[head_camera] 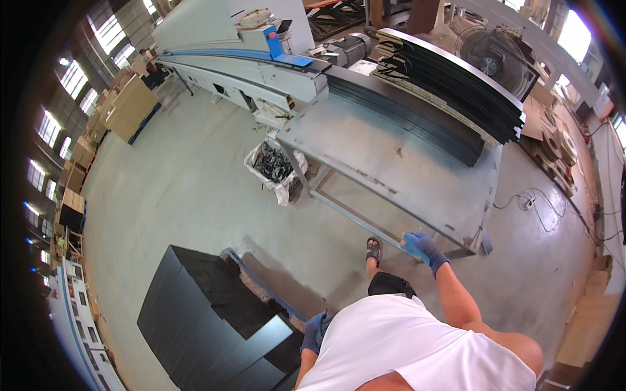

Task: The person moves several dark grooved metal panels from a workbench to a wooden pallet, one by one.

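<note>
In a blue glove, my right hand [421, 247] is raised near the front edge of the metal table [391, 161], with its fingers curled; whether it grips anything is unclear. My left hand [317, 332], gloved too, is low beside my white shirt, next to a large stack of black panels [210, 313] on a blue pallet [264, 278]. Its fingers are partly hidden, so I cannot tell what they hold. Dark panels [406, 117] lie along the table's far side, and beyond them stands a taller pile of dark boards [450, 83].
A waste basket [296, 188] of black scraps stands by the table's left leg. A long edge-banding machine [234, 73] adjoins the table. A caged fan [489, 63] stands behind the boards. Cables [530, 203] lie on the floor at right. Stacked boards [129, 110] stand far left.
</note>
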A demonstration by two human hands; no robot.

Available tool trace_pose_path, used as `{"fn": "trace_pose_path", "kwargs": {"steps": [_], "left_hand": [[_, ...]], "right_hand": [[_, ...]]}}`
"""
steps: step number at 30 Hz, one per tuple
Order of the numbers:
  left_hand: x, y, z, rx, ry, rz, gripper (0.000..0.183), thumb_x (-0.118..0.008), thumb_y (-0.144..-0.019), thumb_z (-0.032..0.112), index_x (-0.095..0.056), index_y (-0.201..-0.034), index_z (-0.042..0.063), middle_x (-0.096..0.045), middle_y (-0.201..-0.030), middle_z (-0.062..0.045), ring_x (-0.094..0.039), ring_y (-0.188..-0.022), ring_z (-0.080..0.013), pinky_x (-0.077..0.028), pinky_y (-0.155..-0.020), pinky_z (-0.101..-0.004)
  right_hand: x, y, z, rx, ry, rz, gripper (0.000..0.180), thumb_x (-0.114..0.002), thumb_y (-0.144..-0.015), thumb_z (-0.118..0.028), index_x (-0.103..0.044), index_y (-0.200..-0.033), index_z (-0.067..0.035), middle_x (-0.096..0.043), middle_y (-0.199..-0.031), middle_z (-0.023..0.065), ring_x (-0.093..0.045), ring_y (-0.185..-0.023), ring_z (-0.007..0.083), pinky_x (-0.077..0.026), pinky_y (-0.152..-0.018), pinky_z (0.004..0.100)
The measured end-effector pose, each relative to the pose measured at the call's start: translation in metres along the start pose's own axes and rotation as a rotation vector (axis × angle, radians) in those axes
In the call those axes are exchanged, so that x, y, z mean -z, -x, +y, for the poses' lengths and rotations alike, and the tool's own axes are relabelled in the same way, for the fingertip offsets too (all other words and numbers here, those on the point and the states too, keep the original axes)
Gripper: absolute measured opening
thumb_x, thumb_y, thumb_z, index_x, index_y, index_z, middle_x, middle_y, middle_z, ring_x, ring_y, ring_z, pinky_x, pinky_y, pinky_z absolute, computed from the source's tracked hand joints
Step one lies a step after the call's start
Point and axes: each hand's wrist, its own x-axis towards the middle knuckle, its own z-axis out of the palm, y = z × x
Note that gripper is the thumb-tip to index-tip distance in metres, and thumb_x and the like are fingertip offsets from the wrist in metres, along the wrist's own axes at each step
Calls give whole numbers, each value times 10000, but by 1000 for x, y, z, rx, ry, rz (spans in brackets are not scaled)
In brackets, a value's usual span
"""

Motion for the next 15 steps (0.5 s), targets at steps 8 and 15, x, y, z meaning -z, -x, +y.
{"fn": "trace_pose_path", "kwargs": {"steps": [8, 15], "left_hand": [[-2, -167, 76, -146, -359, 111, 257, -660, -949, 275, -711, -1059, 48, -738, -984, -154, -714, -869, -325, -562, -750, -425], [2, -278, 149, 458, 313, 146, 354, -546, -1029, 204, -668, -1268, -27, -732, -1175, -165, -733, -984, -258, -587, -852, -340]], "right_hand": [[60, -132, -149, 442, 13, 214, 318, -639, -981, -280, -696, -925, 27, -689, -796, 55, -620, -772, 148, -500, -795, 301], [172, -254, -267, 889, 1041, 807, 762, -819, -742, -398, -586, -1388, -68, -601, -1289, 207, -557, -1221, 378, -448, -1007, 492]]}}
